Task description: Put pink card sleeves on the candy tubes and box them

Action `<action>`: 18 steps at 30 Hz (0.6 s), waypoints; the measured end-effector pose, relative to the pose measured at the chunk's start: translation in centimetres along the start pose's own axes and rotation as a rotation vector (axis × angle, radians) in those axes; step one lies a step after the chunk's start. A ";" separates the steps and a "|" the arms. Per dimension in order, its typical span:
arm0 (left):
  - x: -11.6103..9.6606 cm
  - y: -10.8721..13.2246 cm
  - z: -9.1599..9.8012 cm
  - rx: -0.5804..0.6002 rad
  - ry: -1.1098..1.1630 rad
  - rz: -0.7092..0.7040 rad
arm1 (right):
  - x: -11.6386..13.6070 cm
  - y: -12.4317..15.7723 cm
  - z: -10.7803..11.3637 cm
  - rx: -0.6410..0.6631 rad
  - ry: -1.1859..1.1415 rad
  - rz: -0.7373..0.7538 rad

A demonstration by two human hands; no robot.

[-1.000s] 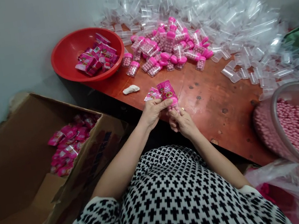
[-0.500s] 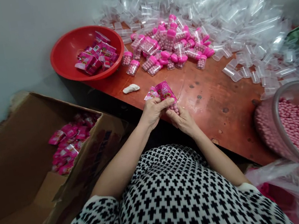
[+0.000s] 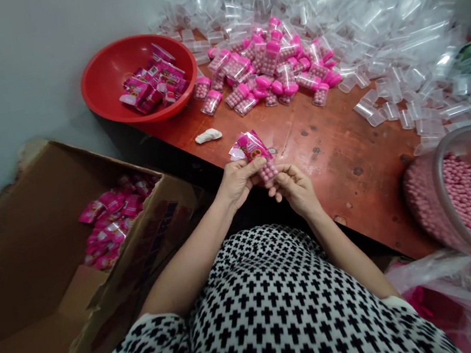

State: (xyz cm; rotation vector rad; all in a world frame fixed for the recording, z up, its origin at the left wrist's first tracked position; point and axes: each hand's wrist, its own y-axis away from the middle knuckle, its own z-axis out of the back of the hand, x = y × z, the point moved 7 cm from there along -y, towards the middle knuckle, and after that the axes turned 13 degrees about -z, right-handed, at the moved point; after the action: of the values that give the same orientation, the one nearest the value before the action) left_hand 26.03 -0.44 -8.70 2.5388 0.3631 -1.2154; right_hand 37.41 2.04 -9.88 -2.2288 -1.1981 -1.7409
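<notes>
Far left, off the table edge: an open cardboard box [image 3: 49, 242] with a heap of pink packets [image 3: 111, 223] in its bottom. Beyond it, on the table's near-left corner, a red bowl [image 3: 109, 83] holding more pink packets, bunched toward its right side. Just in front of the bowl, a small white lump [image 3: 208, 135] lying on the reddish-brown table [image 3: 346, 141].

At the table's near edge, the left hand [image 3: 236, 182] closed on a pink wrapper [image 3: 252, 145], thumb across its lower part, wrapper tilted up and away. Right against it, the right hand [image 3: 295, 188], fingers curled round the end of a small tube of pink candies [image 3: 268, 171], the tube's other end tucked into the wrapper's mouth. Hands almost touching, above the patterned black-and-white shirt [image 3: 275, 313].

Behind the hands, mid-table, a cluster of filled tubes with pink caps [image 3: 267, 70]. Behind and to the right of that, a large drift of empty clear tubes [image 3: 362, 19] piled against the wall. Far right, a clear jar [image 3: 468, 205] tipped on its side, full of pink candy balls, above crumpled plastic bags.
</notes>
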 end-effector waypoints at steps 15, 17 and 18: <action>-11.5 6.3 9.8 -0.650 0.020 -0.657 | 1.7 -1.1 0.2 -0.082 0.113 0.006; -10.9 5.3 10.3 -0.642 -0.131 -0.658 | 1.8 -1.2 0.6 -0.121 0.126 0.006; -10.2 4.3 9.9 -0.587 -0.244 -0.643 | 1.7 -1.3 0.7 -0.130 0.129 0.003</action>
State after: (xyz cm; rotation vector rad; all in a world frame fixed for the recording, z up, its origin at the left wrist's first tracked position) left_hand 14.29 -9.05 -5.93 1.7876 1.3220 -1.3374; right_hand 37.31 4.21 -9.17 -2.1445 -1.0845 -1.9810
